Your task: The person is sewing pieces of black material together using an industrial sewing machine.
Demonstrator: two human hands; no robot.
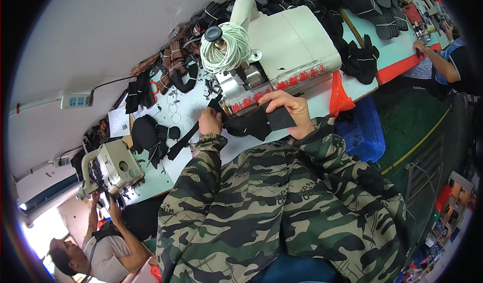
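Note:
A cream industrial sewing machine (297, 41) stands before me, with a coil of white cord (226, 49) hung at its left end. By the machine's lower left corner my left hand (210, 121) is closed on a black fabric strip (184, 141), which trails off to the lower left. Its fingertips are partly hidden. In front of the machine's lettered edge my right hand (293, 112) pinches a flat, dark rectangular piece (280, 118) between thumb and fingers. Black cloth (249, 127) lies on the table between my hands.
Bundles of black pieces (148, 134) and a paper sheet (119, 122) lie left. Tied stacks (362, 3) line the back. A red bag (340, 97) hangs above a blue basket (365, 132) at right. Co-workers sit at machines on both sides, one machine (118, 167) at lower left.

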